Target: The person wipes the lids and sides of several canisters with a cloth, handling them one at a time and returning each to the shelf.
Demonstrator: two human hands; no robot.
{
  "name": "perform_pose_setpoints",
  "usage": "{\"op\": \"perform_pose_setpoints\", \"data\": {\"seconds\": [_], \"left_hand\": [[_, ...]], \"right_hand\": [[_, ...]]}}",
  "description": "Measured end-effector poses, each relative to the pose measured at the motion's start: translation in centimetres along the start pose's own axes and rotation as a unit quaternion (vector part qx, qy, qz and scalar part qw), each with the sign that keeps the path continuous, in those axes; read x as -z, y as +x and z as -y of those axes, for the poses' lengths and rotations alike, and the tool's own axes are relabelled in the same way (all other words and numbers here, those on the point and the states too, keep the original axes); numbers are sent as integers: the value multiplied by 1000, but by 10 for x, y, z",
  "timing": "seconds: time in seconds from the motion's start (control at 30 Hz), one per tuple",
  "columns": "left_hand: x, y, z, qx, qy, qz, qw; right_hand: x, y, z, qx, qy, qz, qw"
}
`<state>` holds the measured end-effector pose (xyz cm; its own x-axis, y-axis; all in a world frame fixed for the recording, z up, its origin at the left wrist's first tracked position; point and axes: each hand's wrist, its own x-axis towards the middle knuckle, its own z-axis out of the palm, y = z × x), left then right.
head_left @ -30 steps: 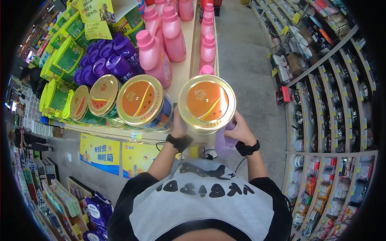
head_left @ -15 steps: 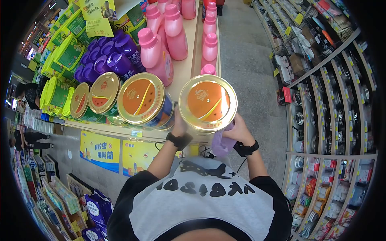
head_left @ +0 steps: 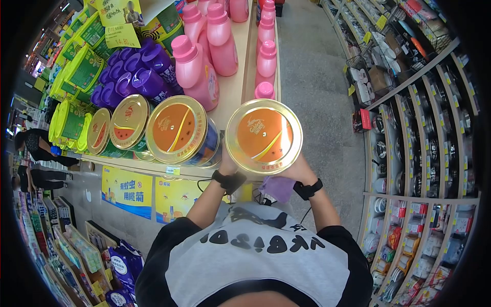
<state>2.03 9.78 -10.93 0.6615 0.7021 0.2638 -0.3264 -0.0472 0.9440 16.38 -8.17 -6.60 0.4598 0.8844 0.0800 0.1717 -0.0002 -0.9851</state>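
Note:
A round tin (head_left: 264,134) with a gold-rimmed orange lid is held upright at the shelf's corner, in front of me. My left hand (head_left: 228,162) grips its left side, and my right hand (head_left: 303,170) is against its right side. The lid hides most of the fingers of both. A purple cloth (head_left: 279,189) hangs by my right hand, below the tin; how it is held is hidden. Just left of my left hand stands a similar tin (head_left: 176,128), with two more gold-lidded tins (head_left: 129,122) beyond it in a row.
Pink bottles (head_left: 197,77) and purple bottles (head_left: 153,82) stand behind the tins, beside green tubs (head_left: 82,69). Posters (head_left: 128,192) hang below the shelf edge. Across a grey aisle (head_left: 317,77) are shelves of goods (head_left: 417,138). Two people (head_left: 38,148) are at the far left.
The held tin has moved slightly toward me, and its lid has turned a little. The purple cloth has dropped lower and now hangs in a wider fold.

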Motion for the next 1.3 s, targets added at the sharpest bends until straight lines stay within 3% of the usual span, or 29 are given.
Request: {"op": "perform_pose_setpoints", "data": {"seconds": [0.33, 0.37, 0.43, 0.5, 0.6, 0.7, 0.93, 1.2, 1.3], "left_hand": [[7, -29, -22, 48, 0, 72, 996], [8, -36, -29, 59, -4, 89, 994], [9, -49, -50, 80, -16, 128, 988], [8, -60, -74, 98, -34, 163, 981], [4, -66, -105, 113, -60, 200, 971], [0, -67, -127, 120, -78, 222, 965], [-7, -78, -150, 118, -86, 232, 962], [3, -94, -160, 91, -35, 207, 973], [9, -91, -161, 52, 7, 230, 972]], "right_hand": [[1, -24, 54, -53, 26, -29, 998], [2, -28, 61, 4, 37, -24, 999], [-5, -46, 62, -61, 95, -51, 992], [1, -52, 51, 43, -51, -6, 998], [-7, -73, 65, -20, -19, -17, 999], [-14, -83, 72, 19, -44, -23, 999], [-20, -100, 94, 40, -111, 16, 993], [-37, -130, 76, -18, -10, -6, 1000], [-38, -133, 76, 28, -35, -4, 999]]}}
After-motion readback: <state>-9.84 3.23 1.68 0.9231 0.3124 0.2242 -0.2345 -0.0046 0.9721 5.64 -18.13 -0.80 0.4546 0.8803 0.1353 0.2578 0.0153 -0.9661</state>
